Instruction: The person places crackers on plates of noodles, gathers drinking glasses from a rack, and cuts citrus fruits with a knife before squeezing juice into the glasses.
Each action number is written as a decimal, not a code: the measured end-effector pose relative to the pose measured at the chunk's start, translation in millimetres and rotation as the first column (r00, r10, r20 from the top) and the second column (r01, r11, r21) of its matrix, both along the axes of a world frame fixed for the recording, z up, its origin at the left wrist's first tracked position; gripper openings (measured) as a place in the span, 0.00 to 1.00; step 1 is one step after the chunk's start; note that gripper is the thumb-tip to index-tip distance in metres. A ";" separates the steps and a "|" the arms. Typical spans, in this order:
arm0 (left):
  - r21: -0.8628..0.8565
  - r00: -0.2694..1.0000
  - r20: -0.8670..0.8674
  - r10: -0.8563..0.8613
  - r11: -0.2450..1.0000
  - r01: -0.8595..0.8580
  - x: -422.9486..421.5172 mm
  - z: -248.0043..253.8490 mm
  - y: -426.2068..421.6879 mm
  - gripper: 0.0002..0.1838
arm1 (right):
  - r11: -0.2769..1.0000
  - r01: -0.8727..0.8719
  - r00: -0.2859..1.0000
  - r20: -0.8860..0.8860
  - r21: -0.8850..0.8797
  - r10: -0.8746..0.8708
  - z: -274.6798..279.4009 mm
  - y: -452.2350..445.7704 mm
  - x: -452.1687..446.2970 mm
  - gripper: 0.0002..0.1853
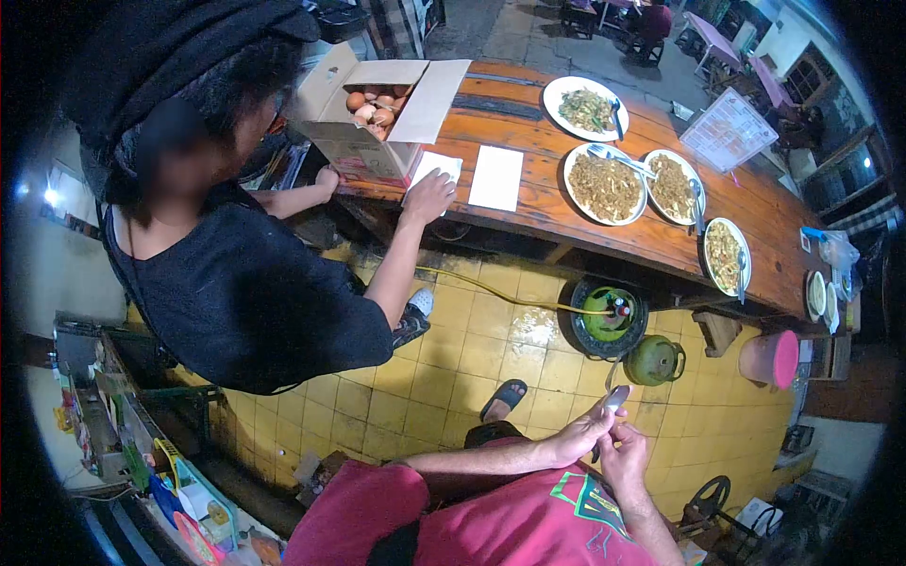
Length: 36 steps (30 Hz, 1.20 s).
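Observation:
My left hand (578, 438) is closed around metal cutlery (617, 397), whose rounded, spoon-like end points up. A second thin metal piece (612, 371) stands out beside it, its kind hard to make out. Close against the left hand, my right hand (625, 455) has its fingers pinched at the lower part of the same cutlery. Fingers hide most of the handles. Both hands are in front of my red shirt (510, 514), above the yellow tiled floor (444, 377).
Plates of fried noodles (604, 184) and other food stand on the wooden table (538, 156). A co-worker in black (255, 274) touches white paper (436, 175) beside a carton of eggs (377, 156). Green gas cylinders (651, 360) and a pink bucket (769, 360) stand below.

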<state>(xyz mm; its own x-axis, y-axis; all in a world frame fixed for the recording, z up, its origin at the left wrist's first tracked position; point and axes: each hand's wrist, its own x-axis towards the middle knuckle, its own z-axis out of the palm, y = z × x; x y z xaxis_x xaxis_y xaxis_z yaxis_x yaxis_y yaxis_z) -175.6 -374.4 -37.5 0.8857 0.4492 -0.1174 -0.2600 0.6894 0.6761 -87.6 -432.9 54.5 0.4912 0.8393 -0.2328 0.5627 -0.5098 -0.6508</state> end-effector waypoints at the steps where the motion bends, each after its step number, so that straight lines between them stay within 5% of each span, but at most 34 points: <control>1: 0.002 1.000 0.000 -0.006 1.000 0.006 0.6 7.4 1.8 0.33 | 1.000 0.006 1.000 0.000 0.002 -0.006 -0.3 -2.0 1.0 0.03; 19: -0.160 0.993 0.093 -0.079 0.983 0.093 39.1 19.7 -16.5 0.28 | 0.971 0.099 0.988 0.098 0.218 -0.123 -6.9 -31.4 31.2 0.05; 21: -0.211 0.987 0.082 -0.142 0.965 0.156 45.1 11.5 -22.6 0.28 | 0.945 0.204 0.978 -0.103 0.254 -0.183 -11.9 -37.3 38.8 0.04; 28: -0.143 0.981 0.124 -0.151 0.975 0.169 79.6 35.2 -34.2 0.28 | 0.923 0.310 0.930 -0.273 0.227 -0.245 -0.7 -68.2 74.1 0.07; 30: -0.065 0.962 0.031 -0.272 0.960 0.273 101.1 16.1 -44.7 0.26 | 0.903 0.423 0.804 -0.492 0.078 -0.334 9.7 -83.9 85.7 0.10; 32: -0.060 0.970 0.029 -0.241 0.968 0.242 123.2 35.1 -53.2 0.24 | 0.893 0.437 0.812 -0.474 0.107 -0.341 4.6 -102.0 100.2 0.10; 34: -0.243 0.984 -0.059 -0.171 0.958 0.152 147.5 54.6 -67.9 0.23 | 0.886 0.449 0.813 -0.465 0.118 -0.351 16.9 -122.2 114.7 0.11; 36: -0.167 0.993 -0.063 -0.100 0.982 0.088 183.4 60.6 -83.9 0.22 | 0.896 0.444 0.815 -0.406 -0.018 -0.413 29.8 -145.4 139.3 0.10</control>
